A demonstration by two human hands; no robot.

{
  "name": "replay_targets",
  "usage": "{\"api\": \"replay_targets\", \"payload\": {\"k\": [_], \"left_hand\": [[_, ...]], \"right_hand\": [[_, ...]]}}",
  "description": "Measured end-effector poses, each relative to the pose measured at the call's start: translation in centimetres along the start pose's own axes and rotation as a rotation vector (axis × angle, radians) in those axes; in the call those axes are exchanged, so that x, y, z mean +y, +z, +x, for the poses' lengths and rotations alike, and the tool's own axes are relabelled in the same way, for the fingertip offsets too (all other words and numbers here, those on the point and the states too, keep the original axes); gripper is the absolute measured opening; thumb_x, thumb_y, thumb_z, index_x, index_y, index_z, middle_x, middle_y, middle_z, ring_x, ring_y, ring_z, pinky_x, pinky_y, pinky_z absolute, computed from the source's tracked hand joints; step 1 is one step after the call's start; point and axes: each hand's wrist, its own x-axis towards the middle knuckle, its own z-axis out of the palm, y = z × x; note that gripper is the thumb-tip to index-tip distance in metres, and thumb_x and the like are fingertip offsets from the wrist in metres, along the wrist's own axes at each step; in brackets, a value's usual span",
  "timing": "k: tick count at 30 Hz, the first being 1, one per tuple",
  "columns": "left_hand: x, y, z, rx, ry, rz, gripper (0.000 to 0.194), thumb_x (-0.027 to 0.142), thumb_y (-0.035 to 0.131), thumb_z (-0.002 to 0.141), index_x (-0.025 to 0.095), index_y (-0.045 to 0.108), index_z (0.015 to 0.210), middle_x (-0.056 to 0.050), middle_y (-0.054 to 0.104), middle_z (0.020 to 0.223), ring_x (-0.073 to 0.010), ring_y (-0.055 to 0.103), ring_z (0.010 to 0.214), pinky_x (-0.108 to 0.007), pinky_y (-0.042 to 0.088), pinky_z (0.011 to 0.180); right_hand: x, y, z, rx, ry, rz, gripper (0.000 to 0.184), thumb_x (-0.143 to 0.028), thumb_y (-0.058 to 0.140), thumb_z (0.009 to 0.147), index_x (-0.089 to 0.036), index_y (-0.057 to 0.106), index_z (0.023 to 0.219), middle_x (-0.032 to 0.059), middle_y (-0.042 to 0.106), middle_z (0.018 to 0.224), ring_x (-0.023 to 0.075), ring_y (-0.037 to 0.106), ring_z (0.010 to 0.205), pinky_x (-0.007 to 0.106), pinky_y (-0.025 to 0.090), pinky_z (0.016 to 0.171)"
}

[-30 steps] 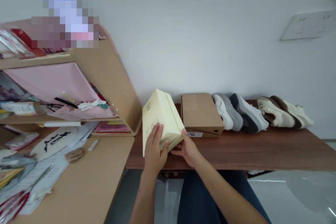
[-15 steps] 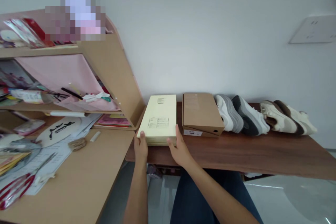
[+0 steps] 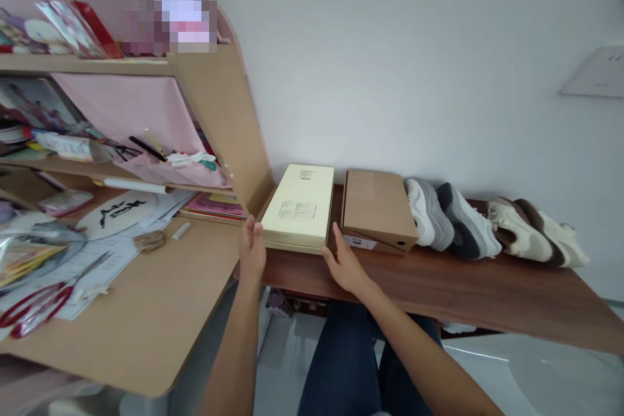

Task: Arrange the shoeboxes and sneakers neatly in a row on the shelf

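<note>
A pale yellow box (image 3: 299, 207) lies flat on the dark wooden shelf (image 3: 439, 283), its printed label facing up. My left hand (image 3: 252, 251) is at the box's near left corner with fingers stretched out, touching or just off it. At the near right corner is my right hand (image 3: 344, 262), also open, its fingers pointing along the box's side. Neither hand holds anything. A brown cardboard box (image 3: 376, 208) sits right beside the yellow one.
Two pairs of sneakers (image 3: 453, 220) (image 3: 533, 230) line the shelf to the right. On the left a light wooden desk (image 3: 146, 312) carries papers, a twine roll (image 3: 149, 241) and red scissors (image 3: 29, 311), with a cluttered bookcase (image 3: 214, 110) behind.
The yellow box, held tilted on edge a second ago, now lies flat against the bookcase side. Both hands have loosened from it and the view has shifted.
</note>
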Motion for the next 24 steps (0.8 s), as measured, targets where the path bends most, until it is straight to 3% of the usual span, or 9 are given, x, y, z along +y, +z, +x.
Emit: {"api": "replay_targets", "payload": {"k": [3,6,9,13,17,22,24], "left_hand": [[0.9,-1.9,-2.3,-0.03,0.033,0.005,0.059,0.059,0.053,0.088,0.019,0.053,0.132,-0.015,0.056,0.138,-0.0252,0.053,0.129,-0.039,0.04,0.11],[0.5,-3.2,-6.4,-0.122,-0.001,0.033,0.056,0.059,0.054,0.087,0.02,0.056,0.128,-0.014,0.06,0.132,-0.0256,0.058,0.123,-0.04,0.044,0.106],[-0.8,-3.9,-10.5,-0.203,-0.08,0.067,0.052,0.059,0.053,0.087,0.02,0.061,0.12,-0.014,0.066,0.123,-0.0254,0.066,0.11,-0.04,0.051,0.097],[-1.9,-4.6,-13.0,-0.259,-0.14,0.118,0.049,0.058,0.051,0.089,0.02,0.062,0.117,-0.013,0.071,0.109,-0.0242,0.07,0.097,-0.041,0.053,0.092],[-1.9,-5.2,-10.4,-0.21,-0.066,0.171,0.047,0.056,0.051,0.09,0.021,0.06,0.12,-0.012,0.072,0.108,-0.0241,0.067,0.105,-0.042,0.049,0.098],[-2.8,-3.9,-4.1,-0.069,-0.001,0.053,0.055,0.056,0.054,0.088,0.019,0.054,0.128,-0.015,0.063,0.128,-0.0243,0.059,0.121,-0.041,0.043,0.107],[-3.6,-3.1,-1.7,-0.065,0.005,0.016,0.055,0.058,0.05,0.09,0.019,0.053,0.13,-0.015,0.058,0.135,-0.0243,0.054,0.128,-0.04,0.039,0.11]], "right_hand": [[0.2,-1.8,-2.8,-0.026,-0.008,-0.012,0.055,-0.045,0.048,0.094,-0.022,0.045,0.144,0.0134,0.046,0.149,0.0264,0.042,0.139,0.049,0.038,0.112],[-0.2,-3.2,-5.8,-0.081,0.015,-0.051,0.037,-0.04,0.048,0.094,-0.026,0.062,0.126,0.0098,0.062,0.132,0.0249,0.058,0.123,0.043,0.052,0.097],[-0.9,-3.9,-8.0,-0.118,0.093,-0.081,0.03,-0.039,0.048,0.094,-0.028,0.068,0.114,0.0073,0.071,0.117,0.0242,0.067,0.107,0.039,0.057,0.083],[-1.3,-4.0,-8.9,-0.076,0.181,-0.017,0.029,-0.039,0.049,0.094,-0.027,0.068,0.112,0.0059,0.073,0.111,0.0233,0.068,0.106,0.041,0.055,0.092],[-1.8,-3.5,-7.7,-0.031,0.203,0.044,0.031,-0.039,0.051,0.093,-0.026,0.064,0.118,0.0073,0.07,0.119,0.0227,0.067,0.111,0.041,0.054,0.095],[-2.2,-1.8,-4.3,0.03,0.212,0.126,0.051,-0.045,0.054,0.09,-0.025,0.051,0.136,0.0117,0.055,0.141,0.0234,0.058,0.125,0.043,0.049,0.103],[-2.2,-1.1,-2.7,0.048,0.236,0.139,0.062,-0.05,0.054,0.089,-0.023,0.043,0.144,0.0134,0.046,0.149,0.025,0.051,0.132,0.045,0.046,0.105]]}}
